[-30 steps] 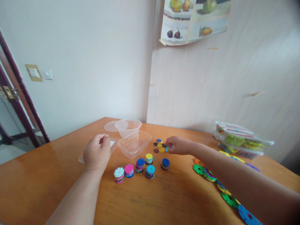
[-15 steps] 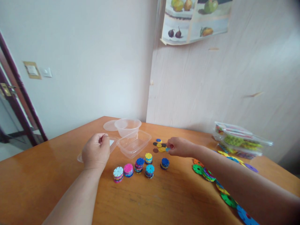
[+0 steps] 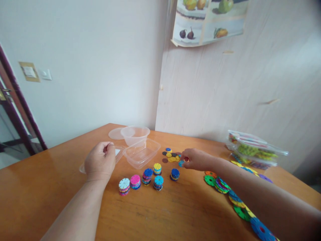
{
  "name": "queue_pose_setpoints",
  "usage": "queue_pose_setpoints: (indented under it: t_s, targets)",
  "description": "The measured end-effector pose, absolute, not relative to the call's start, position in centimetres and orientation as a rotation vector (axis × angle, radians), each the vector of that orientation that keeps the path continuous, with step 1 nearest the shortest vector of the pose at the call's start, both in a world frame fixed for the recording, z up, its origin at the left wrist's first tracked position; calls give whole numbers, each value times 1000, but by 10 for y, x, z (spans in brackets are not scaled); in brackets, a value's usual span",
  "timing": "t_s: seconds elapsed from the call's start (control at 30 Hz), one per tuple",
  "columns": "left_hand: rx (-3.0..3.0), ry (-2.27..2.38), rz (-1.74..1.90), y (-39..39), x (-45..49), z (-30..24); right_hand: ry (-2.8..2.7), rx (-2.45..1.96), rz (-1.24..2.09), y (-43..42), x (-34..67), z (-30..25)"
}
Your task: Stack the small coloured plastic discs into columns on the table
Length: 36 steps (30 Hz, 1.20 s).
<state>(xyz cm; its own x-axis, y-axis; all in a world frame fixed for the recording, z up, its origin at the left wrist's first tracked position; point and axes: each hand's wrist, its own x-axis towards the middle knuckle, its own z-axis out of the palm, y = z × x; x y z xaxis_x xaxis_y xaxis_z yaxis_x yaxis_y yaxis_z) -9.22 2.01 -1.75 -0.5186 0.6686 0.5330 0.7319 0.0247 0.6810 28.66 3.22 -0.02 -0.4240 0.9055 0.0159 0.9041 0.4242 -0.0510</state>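
Observation:
My right hand is closed in a pinch at a light blue notched plastic disc, beside a loose group of small discs in yellow, brown, black and blue. My left hand is curled closed over a clear lid; anything inside its fingers is hidden. Between the hands stand several short stacks of notched discs: one topped white, one pink, one dark blue, one yellow, one light blue and a separate dark blue-topped one.
A clear rectangular tub and a round tub stand at the back, with a round lid beside them. Larger linked discs lie under my right forearm. Filled clear boxes are stacked at the right.
My right hand has shifted slightly right, away from the loose discs, and more of the light blue disc shows at its fingertips. The left hand stays closed; the view has turned slightly.

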Motion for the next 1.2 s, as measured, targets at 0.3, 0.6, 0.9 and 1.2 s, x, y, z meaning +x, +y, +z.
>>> queue_pose_setpoints:
  t_s: [0.3,0.6,0.9,1.2]
  targets:
    - [-1519,-2232,-1525,20,-93,-17,-2521,-1684,148,39,286,2]
    - [-1519,-2243,-1523,19,-91,-15,-2332,-1911,222,80,291,1]
    - [-1519,-2226,-1516,21,-92,-18,-2342,-1915,348,84,281,-1]
    - [-1507,-2233,-1530,18,-89,-14,-2545,-1607,353,40,292,8]
